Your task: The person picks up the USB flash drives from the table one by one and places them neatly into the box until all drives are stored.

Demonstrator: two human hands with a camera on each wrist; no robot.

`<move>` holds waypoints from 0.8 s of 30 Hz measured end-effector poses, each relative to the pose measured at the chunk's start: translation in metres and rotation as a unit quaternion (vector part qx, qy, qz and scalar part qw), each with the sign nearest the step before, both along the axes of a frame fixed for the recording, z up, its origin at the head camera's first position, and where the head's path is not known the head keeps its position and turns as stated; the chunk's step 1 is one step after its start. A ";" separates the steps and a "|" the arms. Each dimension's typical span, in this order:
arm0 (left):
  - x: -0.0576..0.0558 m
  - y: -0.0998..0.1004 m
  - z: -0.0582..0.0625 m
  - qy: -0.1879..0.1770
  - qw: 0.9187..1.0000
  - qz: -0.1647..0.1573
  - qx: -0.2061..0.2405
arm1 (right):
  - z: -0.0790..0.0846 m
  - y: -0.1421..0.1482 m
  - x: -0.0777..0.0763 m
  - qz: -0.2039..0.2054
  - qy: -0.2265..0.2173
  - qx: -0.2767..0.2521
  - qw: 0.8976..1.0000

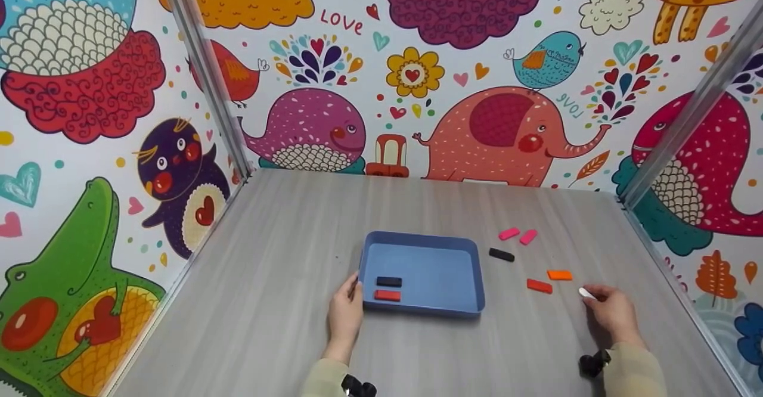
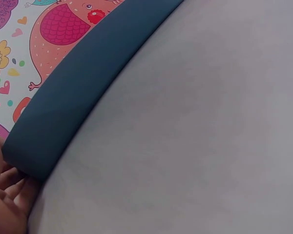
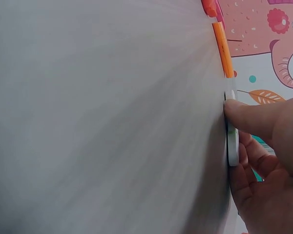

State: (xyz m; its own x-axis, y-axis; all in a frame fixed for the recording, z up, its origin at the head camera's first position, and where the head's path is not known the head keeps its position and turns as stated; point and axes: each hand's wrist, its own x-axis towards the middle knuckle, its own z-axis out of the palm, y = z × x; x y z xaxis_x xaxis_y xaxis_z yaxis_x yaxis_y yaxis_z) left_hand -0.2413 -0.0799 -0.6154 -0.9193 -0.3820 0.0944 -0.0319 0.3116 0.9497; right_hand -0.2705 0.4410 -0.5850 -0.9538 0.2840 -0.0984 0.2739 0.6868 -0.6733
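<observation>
My left hand grips the left wall of a shallow blue tray. In the left wrist view, that hand's fingers meet the tray's corner and the outer wall fills the upper left. Inside the tray, a small black block lies just behind a red block. Off to the right, my right hand pinches a small white block at the table surface. The right wrist view shows the thumb on this white block, with an orange block beyond it.
Between tray and right hand lie a red block and an orange block. Farther back are a black block and two pink blocks, one left, one right. Printed panels wall the grey table behind and at both sides.
</observation>
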 end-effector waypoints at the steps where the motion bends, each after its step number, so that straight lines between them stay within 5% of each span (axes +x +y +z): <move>1: 0.000 0.000 0.000 0.001 1.000 -0.001 0.000 | 0.000 0.000 0.000 0.001 0.002 0.004 1.000; 24: 0.000 0.000 -0.001 0.008 1.000 -0.004 0.002 | -0.002 0.000 0.000 0.005 0.003 0.019 1.000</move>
